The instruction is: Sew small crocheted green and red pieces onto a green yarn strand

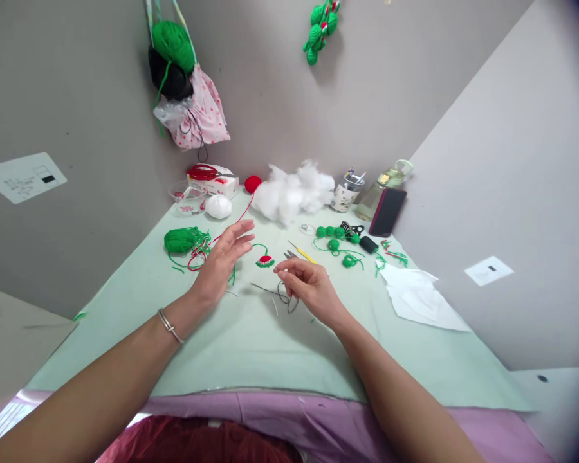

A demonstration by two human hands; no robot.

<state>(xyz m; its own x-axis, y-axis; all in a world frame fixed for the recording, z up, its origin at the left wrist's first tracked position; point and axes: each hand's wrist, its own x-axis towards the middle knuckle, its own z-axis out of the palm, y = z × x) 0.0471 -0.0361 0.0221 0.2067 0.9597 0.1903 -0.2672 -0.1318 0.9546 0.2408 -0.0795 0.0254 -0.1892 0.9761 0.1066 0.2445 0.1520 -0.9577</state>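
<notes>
My left hand (224, 257) hovers over the pale green table cover (251, 341) with its fingers stretched out and holds nothing. It is close to a small red-and-green crocheted piece (265, 260) and a tangle of green and red yarn (197, 251). My right hand (306, 286) is closed in a pinch, fingertips together; something thin and dark seems to hang from it, too fine to name. Small scissors (289, 299) lie on the cover just below that hand. A yellow-handled crochet hook (303, 253) lies just beyond my right hand.
A green yarn ball (179, 240), white stuffing (294, 191), a red yarn ball (252, 184), several small green crocheted balls (335, 235), a phone (387, 211), a bottle (383, 186), a pen cup (346, 193) and white paper (422, 296) lie around. Bags hang on the wall.
</notes>
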